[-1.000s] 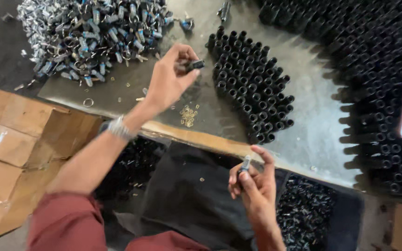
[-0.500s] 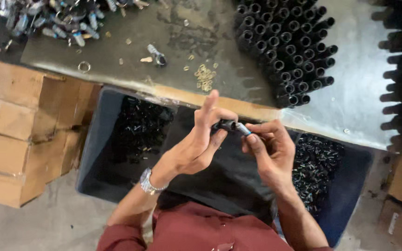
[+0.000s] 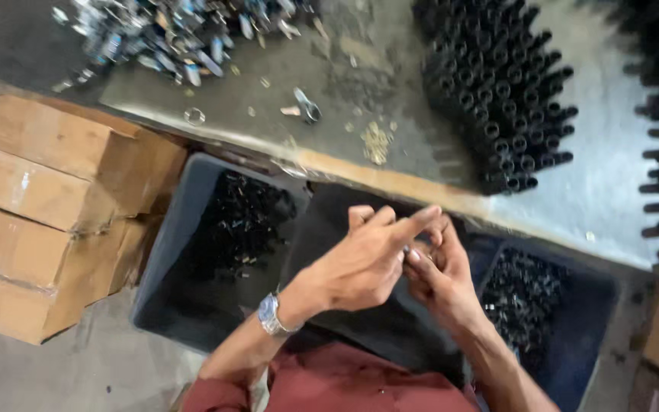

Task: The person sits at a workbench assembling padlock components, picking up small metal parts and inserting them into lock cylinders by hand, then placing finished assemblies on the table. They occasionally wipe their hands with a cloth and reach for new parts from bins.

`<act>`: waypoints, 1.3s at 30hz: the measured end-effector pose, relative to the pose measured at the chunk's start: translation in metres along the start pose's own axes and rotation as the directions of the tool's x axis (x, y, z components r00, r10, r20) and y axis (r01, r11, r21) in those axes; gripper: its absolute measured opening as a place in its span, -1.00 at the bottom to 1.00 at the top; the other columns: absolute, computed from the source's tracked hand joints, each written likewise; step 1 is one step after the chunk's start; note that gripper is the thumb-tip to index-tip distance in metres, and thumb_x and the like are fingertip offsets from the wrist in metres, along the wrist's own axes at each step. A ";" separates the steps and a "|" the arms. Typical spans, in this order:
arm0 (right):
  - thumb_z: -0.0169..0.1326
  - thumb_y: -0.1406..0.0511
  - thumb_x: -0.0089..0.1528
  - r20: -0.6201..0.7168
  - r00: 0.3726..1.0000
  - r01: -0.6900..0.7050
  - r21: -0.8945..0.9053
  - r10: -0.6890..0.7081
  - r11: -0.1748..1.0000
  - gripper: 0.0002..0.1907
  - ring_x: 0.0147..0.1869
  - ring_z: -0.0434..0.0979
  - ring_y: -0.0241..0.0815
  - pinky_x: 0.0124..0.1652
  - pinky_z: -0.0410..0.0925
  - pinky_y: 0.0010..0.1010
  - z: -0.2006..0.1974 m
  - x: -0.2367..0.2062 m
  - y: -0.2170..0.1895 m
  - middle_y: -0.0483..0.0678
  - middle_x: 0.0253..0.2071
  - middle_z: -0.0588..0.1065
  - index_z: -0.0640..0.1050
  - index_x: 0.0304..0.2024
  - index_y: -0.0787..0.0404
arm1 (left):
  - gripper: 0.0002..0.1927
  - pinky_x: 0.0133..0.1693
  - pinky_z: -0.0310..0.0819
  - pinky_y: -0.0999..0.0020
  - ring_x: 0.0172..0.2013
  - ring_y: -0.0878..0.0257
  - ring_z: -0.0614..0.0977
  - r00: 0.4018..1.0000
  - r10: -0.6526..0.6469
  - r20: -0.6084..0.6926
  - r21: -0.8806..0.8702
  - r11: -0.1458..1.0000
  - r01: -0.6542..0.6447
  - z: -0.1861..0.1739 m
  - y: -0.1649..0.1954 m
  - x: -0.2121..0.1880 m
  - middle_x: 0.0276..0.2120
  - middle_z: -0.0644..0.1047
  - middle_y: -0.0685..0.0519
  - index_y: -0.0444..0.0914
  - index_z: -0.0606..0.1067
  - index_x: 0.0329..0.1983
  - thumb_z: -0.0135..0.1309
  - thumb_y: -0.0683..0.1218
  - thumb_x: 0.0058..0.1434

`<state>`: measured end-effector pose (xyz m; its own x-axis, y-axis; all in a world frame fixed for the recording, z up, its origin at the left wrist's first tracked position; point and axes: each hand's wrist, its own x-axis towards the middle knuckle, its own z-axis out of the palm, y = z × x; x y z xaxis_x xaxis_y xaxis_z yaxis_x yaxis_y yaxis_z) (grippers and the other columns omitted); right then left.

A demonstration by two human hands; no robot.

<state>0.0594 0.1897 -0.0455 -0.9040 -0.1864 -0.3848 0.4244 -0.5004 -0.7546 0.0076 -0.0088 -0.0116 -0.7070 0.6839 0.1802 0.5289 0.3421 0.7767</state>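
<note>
Both hands have drawn closer together than half a second ago, and the small part that showed between them then is now almost hidden. The left hand [image 3: 364,263], just below centre frame, has its fingers [image 3: 413,223] stretched over the right hand [image 3: 440,275], which is curled beneath, thumb tip pressing up near the left thumb. They seem to pinch a small dark part [image 3: 407,249] between them, but it is too covered to say which hand grips it or how.

The hands hover above a dark bin [image 3: 192,252] at lower left, holding black pieces [image 3: 242,221]; a second heap [image 3: 524,294] lies at lower right. Along the upper frame runs a metal table [image 3: 604,191] with rows of upright black tubes [image 3: 497,84] at upper right, a pile of shiny parts [image 3: 169,30] at upper left, and one loose part [image 3: 308,107] near the middle. Cardboard boxes [image 3: 47,206] stack at the left. A watch [image 3: 270,314] sits on the left wrist.

Judged from this, the fitting goes best with the piece kept over the bin, so a slip lands there, and with both thumbs steadying it so the two halves meet straight rather than cocked.
</note>
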 end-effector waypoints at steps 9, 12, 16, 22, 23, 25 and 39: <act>0.05 0.53 0.27 0.232 0.962 0.232 -0.403 -0.147 0.885 -0.46 -0.32 0.36 -0.47 -0.41 0.25 -0.60 0.053 0.002 0.017 -0.13 -0.28 0.42 0.10 0.10 0.02 | -0.42 0.31 -0.09 0.01 0.28 -0.12 0.31 0.939 0.023 -0.343 -0.147 0.986 -0.077 -0.036 -0.008 -0.060 0.17 0.39 -0.27 -0.28 0.09 0.41 -0.08 -0.18 0.35; -0.01 0.53 0.27 0.398 0.917 0.169 -0.456 0.030 0.874 -0.50 -0.21 0.46 -0.44 -0.26 0.35 -0.62 0.069 0.012 0.013 -0.10 -0.20 0.48 0.13 0.14 0.05 | -0.47 0.33 0.03 0.03 0.20 0.05 0.43 0.892 -0.227 -0.392 -0.131 0.973 0.190 -0.076 -0.013 -0.108 -0.15 0.55 0.06 -0.15 0.41 0.23 -0.02 -0.15 0.14; -0.01 0.39 0.35 0.279 0.937 -0.075 -0.427 0.210 0.901 -0.85 -0.51 0.26 -0.47 -0.53 0.14 -0.64 0.075 0.024 0.005 -0.14 -0.35 0.45 0.40 -0.02 0.17 | -0.38 0.25 0.04 0.03 0.13 0.15 0.51 0.645 -0.603 -0.469 0.344 0.548 0.762 -0.103 -0.016 -0.164 -0.12 0.65 0.09 0.02 0.55 0.16 0.05 -0.19 -0.05; 0.13 0.34 0.29 0.295 0.929 -0.007 -0.592 0.225 0.806 -0.86 -0.39 0.42 -0.45 -0.42 0.31 -0.57 0.046 0.009 -0.048 -0.14 -0.38 0.53 0.61 -0.13 0.26 | -0.53 0.15 0.24 0.04 0.11 0.01 0.54 0.661 -0.411 -0.628 0.232 0.712 0.663 -0.107 -0.024 -0.154 0.04 0.61 -0.11 -0.24 0.54 0.15 0.01 -0.24 0.14; 0.16 0.33 0.29 0.310 0.933 0.049 -0.615 0.183 0.787 -0.86 -0.33 0.49 -0.43 -0.35 0.39 -0.54 0.030 -0.001 -0.062 -0.14 -0.35 0.56 0.63 -0.16 0.29 | -0.60 0.13 0.33 0.10 0.08 0.02 0.57 0.668 -0.437 -0.602 0.111 0.783 0.612 -0.109 -0.026 -0.142 0.02 0.62 -0.08 -0.23 0.55 0.12 0.01 -0.24 0.21; 0.23 0.35 0.20 0.105 0.973 -0.082 -0.681 0.208 0.728 -0.88 -0.48 0.39 -0.36 -0.51 0.24 -0.49 -0.011 -0.027 -0.088 -0.11 -0.50 0.53 0.65 -0.28 0.32 | -0.68 0.09 0.46 0.20 0.03 0.04 0.62 0.695 -0.409 -0.591 -0.031 0.873 0.487 -0.113 -0.029 -0.114 -0.03 0.62 -0.06 -0.24 0.57 0.07 0.02 -0.28 0.27; 0.09 0.40 0.21 -0.847 0.477 -0.345 -0.428 -0.236 0.835 -0.51 -0.07 0.41 -0.03 -0.16 0.32 -0.17 -0.077 -0.054 -0.023 0.07 -0.09 0.43 0.30 0.17 0.14 | -0.74 0.09 0.51 0.39 -0.06 0.28 0.68 0.784 -0.366 -0.501 -0.531 0.845 0.055 -0.127 -0.057 -0.034 -0.16 0.66 0.00 -0.35 0.59 0.01 -0.02 -0.38 0.35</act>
<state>0.1021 0.2767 -0.0483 -0.4877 0.7449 -0.4553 0.6889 0.0080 -0.7248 -0.0580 -0.1337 0.0150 -0.9833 0.0875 0.1593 0.1585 -0.0155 0.9872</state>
